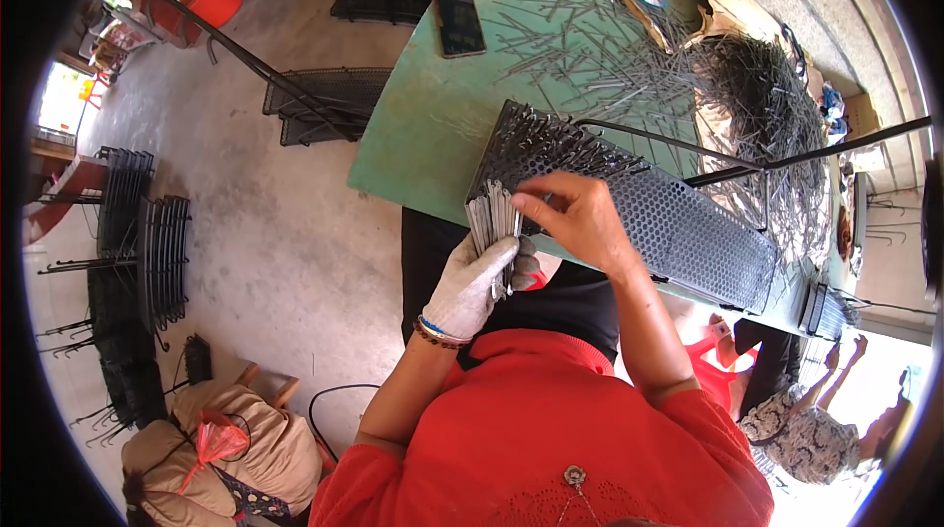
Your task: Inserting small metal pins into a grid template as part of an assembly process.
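My left hand (470, 283), in a pale glove with grey fingertips, is closed around a bundle of thin metal rods (494, 217) that fan out at the top. My bare right hand (575, 217) reaches over from the right, its thumb and forefinger pinched at the upper end of a rod at the bundle's right side. Just beyond both hands, a black perforated metal panel (678, 222) rests along the near edge of the green table (418, 134). Many bent rods (551, 146) stand crowded in the holes of its left end; the right part shows bare holes.
Loose rods (580, 45) lie scattered over the table, with a larger dark heap (762, 94) on torn paper at right. A phone (459, 24) lies at the table's far left. Finished-looking black racks (162, 262) stand at left. Other people (811, 429) sit at lower right and lower left.
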Demonstrator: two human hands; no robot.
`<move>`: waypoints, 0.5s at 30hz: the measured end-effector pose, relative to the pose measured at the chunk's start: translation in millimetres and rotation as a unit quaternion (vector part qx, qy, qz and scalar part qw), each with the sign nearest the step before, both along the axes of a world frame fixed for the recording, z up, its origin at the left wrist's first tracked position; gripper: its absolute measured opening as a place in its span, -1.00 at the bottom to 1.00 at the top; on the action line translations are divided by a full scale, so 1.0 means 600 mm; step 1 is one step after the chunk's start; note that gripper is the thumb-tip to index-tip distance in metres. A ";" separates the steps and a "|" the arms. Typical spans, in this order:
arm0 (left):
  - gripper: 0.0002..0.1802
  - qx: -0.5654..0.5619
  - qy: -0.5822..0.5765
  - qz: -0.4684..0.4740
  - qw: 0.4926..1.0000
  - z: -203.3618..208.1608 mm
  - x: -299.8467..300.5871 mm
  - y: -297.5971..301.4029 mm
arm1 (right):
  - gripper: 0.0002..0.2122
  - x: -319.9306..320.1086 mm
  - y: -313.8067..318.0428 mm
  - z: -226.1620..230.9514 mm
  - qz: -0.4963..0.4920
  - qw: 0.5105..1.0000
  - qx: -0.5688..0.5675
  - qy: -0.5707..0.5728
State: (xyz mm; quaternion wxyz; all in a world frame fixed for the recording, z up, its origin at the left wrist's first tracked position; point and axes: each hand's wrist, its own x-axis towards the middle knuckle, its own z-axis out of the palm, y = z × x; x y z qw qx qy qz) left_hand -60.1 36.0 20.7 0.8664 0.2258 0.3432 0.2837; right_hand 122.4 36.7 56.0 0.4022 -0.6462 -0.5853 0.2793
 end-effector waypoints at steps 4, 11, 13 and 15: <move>-0.74 0.006 0.023 0.010 1.000 0.006 0.006 -0.001 | -0.83 0.002 -0.012 -0.012 0.015 0.985 -0.085 0.152; -0.75 -0.012 0.049 0.012 0.999 0.003 0.005 -0.005 | -0.86 0.031 0.004 0.002 -0.084 0.967 -0.037 0.238; -0.76 -0.012 0.056 0.008 0.998 0.001 0.004 -0.006 | -0.85 0.036 0.013 0.011 -0.117 0.970 0.000 0.212; -0.76 -0.012 0.063 0.003 0.998 0.003 0.005 -0.006 | -0.85 0.037 0.025 0.008 -0.123 0.972 0.047 0.196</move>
